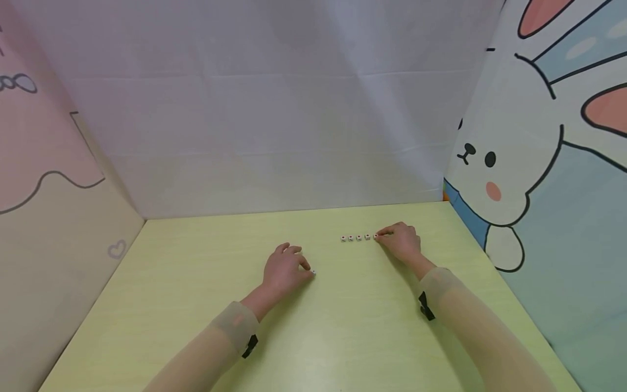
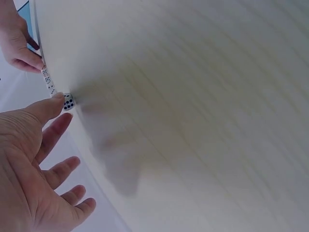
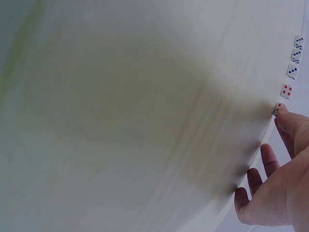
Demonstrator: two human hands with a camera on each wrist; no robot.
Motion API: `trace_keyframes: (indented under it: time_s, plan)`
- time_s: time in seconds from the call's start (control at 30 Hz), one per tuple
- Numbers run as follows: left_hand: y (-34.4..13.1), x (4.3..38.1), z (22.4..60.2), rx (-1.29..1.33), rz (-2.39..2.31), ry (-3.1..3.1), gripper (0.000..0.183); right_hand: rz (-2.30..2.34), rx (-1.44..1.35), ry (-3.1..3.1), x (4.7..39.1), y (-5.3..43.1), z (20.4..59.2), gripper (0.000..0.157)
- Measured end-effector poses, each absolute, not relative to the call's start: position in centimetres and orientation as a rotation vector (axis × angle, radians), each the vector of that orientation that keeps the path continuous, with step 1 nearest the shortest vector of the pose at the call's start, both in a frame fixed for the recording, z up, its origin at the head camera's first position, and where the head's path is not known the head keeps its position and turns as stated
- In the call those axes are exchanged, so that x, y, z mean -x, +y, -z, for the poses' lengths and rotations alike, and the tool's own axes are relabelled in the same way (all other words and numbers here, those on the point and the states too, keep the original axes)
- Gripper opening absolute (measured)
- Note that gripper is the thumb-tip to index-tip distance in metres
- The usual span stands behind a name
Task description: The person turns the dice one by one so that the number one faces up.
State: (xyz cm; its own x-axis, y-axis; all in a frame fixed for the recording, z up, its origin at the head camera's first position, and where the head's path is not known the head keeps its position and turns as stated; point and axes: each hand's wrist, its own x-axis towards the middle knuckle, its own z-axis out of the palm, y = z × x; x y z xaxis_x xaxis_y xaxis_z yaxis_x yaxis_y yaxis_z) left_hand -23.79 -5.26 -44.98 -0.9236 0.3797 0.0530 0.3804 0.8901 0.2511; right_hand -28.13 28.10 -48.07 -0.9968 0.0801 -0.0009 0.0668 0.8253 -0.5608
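Several small white dice [image 1: 359, 237] stand in a spaced row at the far part of the table. At the row's right end, my right hand [image 1: 403, 242] pinches the last die [image 3: 278, 108] between thumb and index finger, the other fingers loosely bent. Nearest to it in the right wrist view is a die with red pips [image 3: 287, 91], and those beyond show blue pips. My left hand [image 1: 286, 270], nearer and to the left of the row, holds another die [image 2: 69, 101] at its thumb and index fingertips. Its remaining fingers are spread.
The pale yellow table [image 1: 196, 310] meets a white curtain [image 1: 274, 120] at the back. A pink and cream panel [image 1: 54, 239] borders the left side, and a panel with a cartoon rabbit [image 1: 509, 179] the right.
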Motion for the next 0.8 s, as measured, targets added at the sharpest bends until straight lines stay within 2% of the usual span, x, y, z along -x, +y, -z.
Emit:
trace_keyframes:
  time_s: [0.47, 0.8]
  plan:
    - [-5.55, 23.77, 45.22, 0.688, 0.404, -3.011, 0.011, -0.896, 0.127, -2.980, 27.99, 27.92, 47.76, 0.032]
    - [-6.20, 24.01, 44.78, 0.638, 0.749, -2.954, 0.013, -0.893, 0.133, -2.987, 28.00, 27.91, 47.84, 0.032]
